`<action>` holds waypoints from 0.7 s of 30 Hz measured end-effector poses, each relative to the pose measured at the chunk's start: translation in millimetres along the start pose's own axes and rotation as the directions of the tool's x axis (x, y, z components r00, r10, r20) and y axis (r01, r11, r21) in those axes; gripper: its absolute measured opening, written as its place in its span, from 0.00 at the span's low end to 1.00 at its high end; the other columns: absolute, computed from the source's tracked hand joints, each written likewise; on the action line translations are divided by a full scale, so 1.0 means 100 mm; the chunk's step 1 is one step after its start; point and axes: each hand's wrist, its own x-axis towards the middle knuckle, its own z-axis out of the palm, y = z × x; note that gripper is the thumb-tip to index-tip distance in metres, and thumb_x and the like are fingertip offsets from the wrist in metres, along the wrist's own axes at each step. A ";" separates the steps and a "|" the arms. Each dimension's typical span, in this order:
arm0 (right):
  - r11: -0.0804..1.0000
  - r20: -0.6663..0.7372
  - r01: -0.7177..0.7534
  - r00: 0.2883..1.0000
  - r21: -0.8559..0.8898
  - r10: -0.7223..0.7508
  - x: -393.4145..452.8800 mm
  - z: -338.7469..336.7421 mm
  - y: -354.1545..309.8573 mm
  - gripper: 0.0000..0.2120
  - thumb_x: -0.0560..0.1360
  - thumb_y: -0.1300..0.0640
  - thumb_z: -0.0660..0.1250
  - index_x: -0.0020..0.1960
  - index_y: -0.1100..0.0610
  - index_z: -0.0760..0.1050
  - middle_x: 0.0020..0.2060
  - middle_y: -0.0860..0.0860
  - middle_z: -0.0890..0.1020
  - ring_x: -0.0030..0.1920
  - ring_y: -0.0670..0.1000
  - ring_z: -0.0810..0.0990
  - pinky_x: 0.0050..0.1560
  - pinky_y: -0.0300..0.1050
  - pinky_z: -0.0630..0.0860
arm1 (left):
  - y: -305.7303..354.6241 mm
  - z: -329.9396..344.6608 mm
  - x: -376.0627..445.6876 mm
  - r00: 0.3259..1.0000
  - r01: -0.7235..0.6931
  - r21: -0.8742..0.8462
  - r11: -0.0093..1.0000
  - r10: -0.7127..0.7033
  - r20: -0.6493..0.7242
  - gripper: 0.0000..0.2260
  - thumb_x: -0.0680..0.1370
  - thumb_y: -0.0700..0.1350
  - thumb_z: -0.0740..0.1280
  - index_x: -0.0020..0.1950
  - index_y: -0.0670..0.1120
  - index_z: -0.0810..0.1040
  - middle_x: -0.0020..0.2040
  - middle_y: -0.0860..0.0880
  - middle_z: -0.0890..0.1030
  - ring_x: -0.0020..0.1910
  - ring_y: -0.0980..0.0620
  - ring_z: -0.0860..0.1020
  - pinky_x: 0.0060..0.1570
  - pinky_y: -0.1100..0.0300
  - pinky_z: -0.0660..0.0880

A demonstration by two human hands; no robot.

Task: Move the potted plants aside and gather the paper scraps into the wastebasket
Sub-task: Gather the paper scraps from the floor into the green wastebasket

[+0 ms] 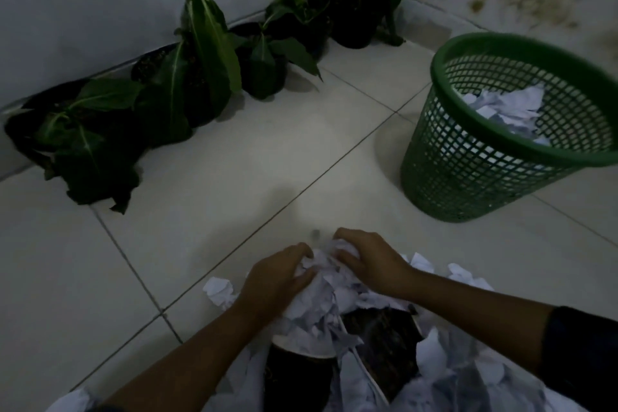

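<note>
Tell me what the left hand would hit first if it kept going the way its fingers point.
The left hand points up and right into the paper scraps it grips, so paper first. Just beyond is the right hand, gripping the same bundle. Depth is hard to judge here.

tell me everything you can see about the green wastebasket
The wastebasket is a round green bin, plastic by its look, with open mesh walls and a solid thick rim. It widens toward the top and stands on the pale tiled floor at the right, near the wall corner. It looks tilted, maybe from the wide lens. Crumpled white paper scraps lie inside it. No hand touches it.
</note>
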 end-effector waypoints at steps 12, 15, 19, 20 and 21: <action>0.973 -0.380 -0.070 0.912 0.221 0.152 -0.23 -0.83 -0.34 0.11 0.78 0.56 0.63 0.53 0.61 0.80 0.48 0.52 0.82 0.44 0.37 0.76 0.47 0.22 0.68 | 0.77 -0.64 0.85 0.966 -0.135 -0.265 0.955 0.068 -0.248 0.10 0.77 0.48 0.63 0.38 0.47 0.75 0.31 0.57 0.76 0.32 0.65 0.74 0.33 0.73 0.67; 0.981 -0.477 -0.071 0.866 0.180 0.150 -0.19 -1.00 -0.45 0.16 0.78 0.51 0.63 0.57 0.61 0.78 0.51 0.52 0.81 0.51 0.42 0.78 0.55 0.33 0.71 | 1.00 -0.69 1.05 0.943 -0.172 -0.258 0.951 0.084 -0.321 0.10 0.79 0.44 0.63 0.38 0.47 0.74 0.31 0.56 0.75 0.34 0.65 0.74 0.34 0.75 0.66; 0.996 -0.638 0.026 0.769 0.089 0.037 -0.19 -1.32 -0.73 0.13 0.78 0.53 0.63 0.55 0.62 0.77 0.50 0.49 0.79 0.49 0.40 0.75 0.52 0.27 0.70 | 1.33 -0.74 1.33 0.916 -0.216 -0.329 0.919 0.074 -0.395 0.10 0.79 0.45 0.62 0.39 0.44 0.75 0.32 0.51 0.75 0.33 0.59 0.73 0.35 0.67 0.68; 0.997 -0.669 0.037 0.743 0.070 0.019 -0.20 -1.44 -0.82 0.13 0.78 0.53 0.62 0.56 0.61 0.77 0.51 0.48 0.79 0.49 0.40 0.75 0.52 0.31 0.72 | 1.41 -0.75 1.40 0.909 -0.236 -0.355 0.904 0.076 -0.411 0.11 0.79 0.45 0.62 0.39 0.43 0.75 0.32 0.51 0.75 0.32 0.59 0.72 0.34 0.66 0.67; 0.998 -0.698 0.033 0.716 0.053 0.013 -0.20 -1.57 -0.87 0.14 0.79 0.52 0.61 0.57 0.60 0.76 0.52 0.47 0.79 0.48 0.42 0.76 0.51 0.36 0.73 | 1.49 -0.75 1.46 0.901 -0.254 -0.370 0.894 0.079 -0.427 0.11 0.79 0.45 0.62 0.39 0.43 0.75 0.31 0.52 0.74 0.32 0.60 0.71 0.34 0.68 0.67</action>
